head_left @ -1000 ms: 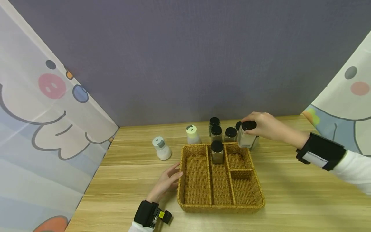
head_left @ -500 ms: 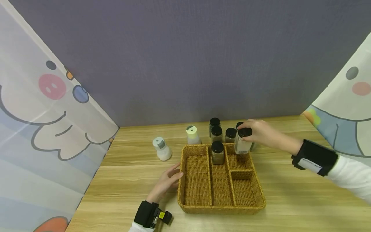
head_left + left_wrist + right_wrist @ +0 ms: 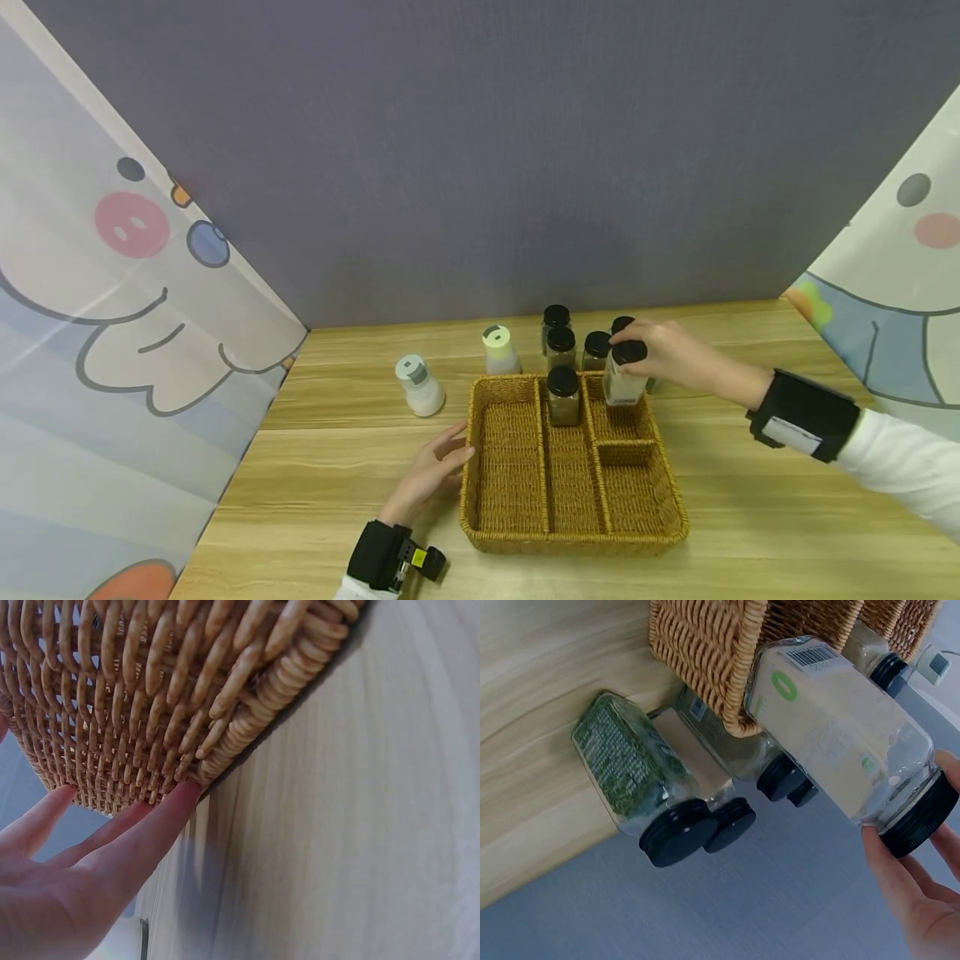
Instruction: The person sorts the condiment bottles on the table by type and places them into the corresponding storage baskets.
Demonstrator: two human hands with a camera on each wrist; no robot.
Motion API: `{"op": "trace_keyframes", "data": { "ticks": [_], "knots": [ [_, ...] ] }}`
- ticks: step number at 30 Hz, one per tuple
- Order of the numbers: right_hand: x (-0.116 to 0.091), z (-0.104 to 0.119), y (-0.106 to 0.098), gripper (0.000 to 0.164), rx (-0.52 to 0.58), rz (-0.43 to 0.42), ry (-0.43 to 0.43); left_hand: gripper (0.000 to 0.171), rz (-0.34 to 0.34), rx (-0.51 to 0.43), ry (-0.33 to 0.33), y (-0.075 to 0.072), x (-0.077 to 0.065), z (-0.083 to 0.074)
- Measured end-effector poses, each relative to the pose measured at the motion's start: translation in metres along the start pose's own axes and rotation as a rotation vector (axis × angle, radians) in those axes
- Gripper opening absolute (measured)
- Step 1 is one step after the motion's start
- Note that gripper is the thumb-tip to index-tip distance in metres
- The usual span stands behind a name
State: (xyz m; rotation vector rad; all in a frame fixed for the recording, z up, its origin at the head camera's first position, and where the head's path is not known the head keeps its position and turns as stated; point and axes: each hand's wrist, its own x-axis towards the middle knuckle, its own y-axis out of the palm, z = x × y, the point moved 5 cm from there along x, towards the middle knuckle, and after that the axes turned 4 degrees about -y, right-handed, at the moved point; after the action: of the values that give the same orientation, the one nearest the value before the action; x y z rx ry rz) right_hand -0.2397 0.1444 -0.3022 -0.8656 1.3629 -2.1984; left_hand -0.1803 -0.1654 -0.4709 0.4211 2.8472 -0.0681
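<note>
My right hand [image 3: 663, 354] pinches the black lid of a clear spice jar [image 3: 622, 387] with pale powder inside. In the right wrist view, this jar [image 3: 840, 731] shows a barcode and a green ring, and fingertips grip its lid edge. The jar hangs upright at the back right compartment of a woven divided basket [image 3: 573, 543]; whether its base touches the bottom cannot be told. My left hand [image 3: 427, 475] rests on the basket's left side, and its straight fingertips touch the woven wall [image 3: 150, 705]. Another black-lidded jar [image 3: 563, 407] stands at the back of the middle compartment.
Behind the basket stand several black-lidded jars [image 3: 561, 346], one with green herbs [image 3: 626, 761]. A yellow-topped shaker [image 3: 500, 354] stands at the basket's back left, and a grey-and-white shaker [image 3: 422, 390] farther left. A grey panel [image 3: 480, 167] rises behind the wooden table [image 3: 322, 433].
My right hand has carried the pale-powder jar left and toward me, from behind the basket's back right corner to the back right compartment. The left hand has stayed against the basket.
</note>
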Motion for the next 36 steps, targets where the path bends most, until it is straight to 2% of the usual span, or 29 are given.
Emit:
{"op": "trace_keyframes", "data": {
  "ticks": [7,20,27,31,34,36],
  "knots": [
    [-0.001,-0.001,0.007,0.037,-0.008,-0.039,-0.028,0.063,-0.002,-0.004,-0.005,0.000,0.000,0.000],
    [-0.003,-0.009,0.026,0.037,0.030,0.028,0.062,0.064,-0.009,0.018,-0.003,-0.001,-0.001,0.001],
    [-0.004,-0.011,0.032,0.037,0.033,0.024,0.055,0.064,-0.016,0.018,-0.011,-0.001,-0.001,0.000],
    [-0.005,-0.012,0.036,0.036,0.022,0.028,0.061,0.063,-0.018,0.022,-0.011,0.002,-0.004,-0.007],
    [-0.005,-0.012,0.038,0.035,0.016,0.031,0.064,0.063,-0.018,0.026,-0.013,0.002,-0.004,-0.006],
    [-0.005,-0.012,0.040,0.035,0.009,0.026,0.059,0.064,-0.021,0.028,-0.012,-0.001,-0.001,0.001]
  ]
}}
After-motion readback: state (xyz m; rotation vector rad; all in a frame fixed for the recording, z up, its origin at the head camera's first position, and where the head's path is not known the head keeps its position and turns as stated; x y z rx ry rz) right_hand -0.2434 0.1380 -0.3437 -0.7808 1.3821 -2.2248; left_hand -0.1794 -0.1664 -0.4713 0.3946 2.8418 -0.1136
